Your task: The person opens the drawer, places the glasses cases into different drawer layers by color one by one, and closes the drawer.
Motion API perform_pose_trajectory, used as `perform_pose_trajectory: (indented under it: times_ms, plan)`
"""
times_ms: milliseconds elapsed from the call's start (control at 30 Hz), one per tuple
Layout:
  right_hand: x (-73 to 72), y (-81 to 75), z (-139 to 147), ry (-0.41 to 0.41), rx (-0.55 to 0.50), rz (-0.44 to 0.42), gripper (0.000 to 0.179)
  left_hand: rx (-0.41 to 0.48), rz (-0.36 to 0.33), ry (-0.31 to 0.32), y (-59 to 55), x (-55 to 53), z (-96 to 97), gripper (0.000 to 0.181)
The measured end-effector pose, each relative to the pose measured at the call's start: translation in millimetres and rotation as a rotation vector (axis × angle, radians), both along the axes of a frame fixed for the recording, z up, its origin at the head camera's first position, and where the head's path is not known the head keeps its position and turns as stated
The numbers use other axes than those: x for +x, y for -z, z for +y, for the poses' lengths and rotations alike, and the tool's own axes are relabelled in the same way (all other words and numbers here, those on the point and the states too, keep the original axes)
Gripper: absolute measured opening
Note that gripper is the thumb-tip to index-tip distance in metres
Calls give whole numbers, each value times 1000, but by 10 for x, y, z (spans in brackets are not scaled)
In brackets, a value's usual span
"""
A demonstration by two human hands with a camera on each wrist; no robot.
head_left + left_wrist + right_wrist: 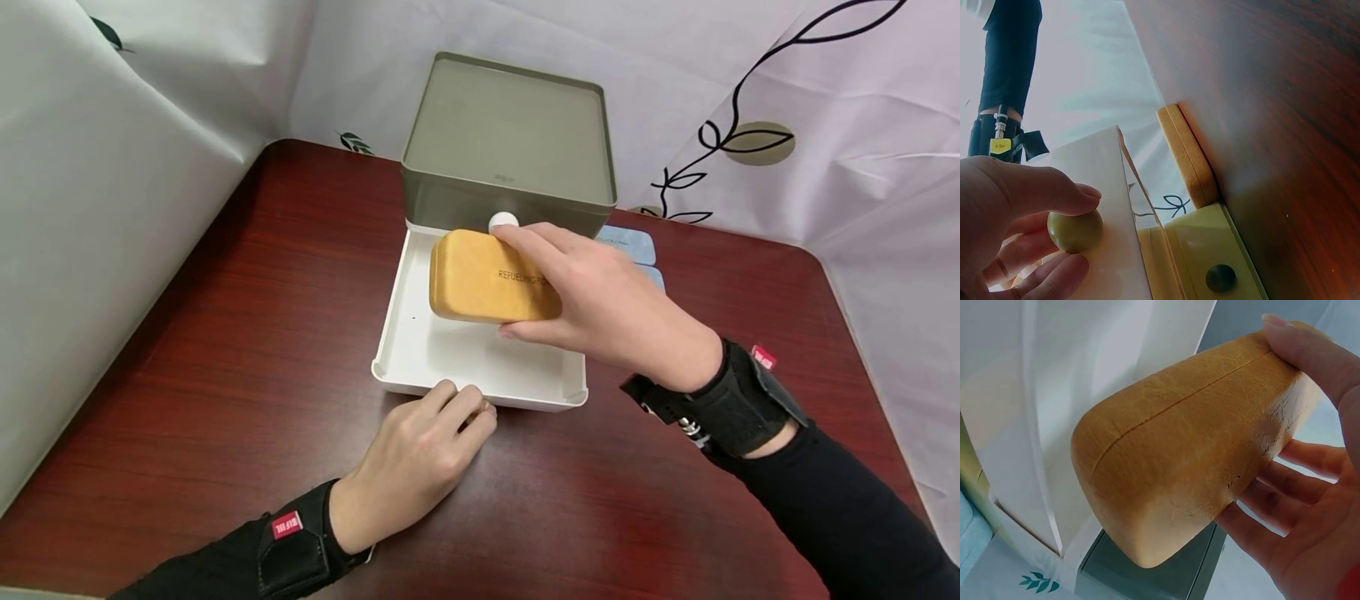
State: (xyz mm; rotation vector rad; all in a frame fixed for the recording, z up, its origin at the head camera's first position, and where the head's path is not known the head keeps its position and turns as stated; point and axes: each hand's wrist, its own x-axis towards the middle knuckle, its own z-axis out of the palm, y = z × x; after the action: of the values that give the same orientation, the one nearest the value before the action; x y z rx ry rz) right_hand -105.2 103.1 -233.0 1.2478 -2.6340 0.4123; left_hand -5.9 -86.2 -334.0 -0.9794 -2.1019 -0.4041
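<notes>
A yellow glasses case (480,279) with dark lettering is held above the white drawer (412,350) by my right hand (600,292). In the right wrist view, the thumb lies on one long side of the case (1179,444) and the fingers on the other, below the case's seam line. My left hand (416,458) is at the drawer's front edge. The left wrist view shows its thumb and fingers around a round knob (1075,231) on the drawer front. The drawer is pulled out from a grey-green storage box (517,125); the case covers part of its inside.
A white knob (503,221) sits on the box's upper front, close to my right fingertips. Light blue cases (630,244) lie on the table right of the box, partly hidden by my hand. White patterned cloth (360,75) hangs behind the dark red table (225,333).
</notes>
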Motion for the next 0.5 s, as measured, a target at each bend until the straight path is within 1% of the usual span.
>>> perform_pose_trajectory:
  times_ms: [233, 500]
  plan:
    - [-4, 26, -49, -16, 13, -8, 80, -5, 2, -6, 11, -3, 2, 27]
    - [-24, 94, -100, -5, 68, -72, 82, -8, -3, -11, 20, -4, 5, 24]
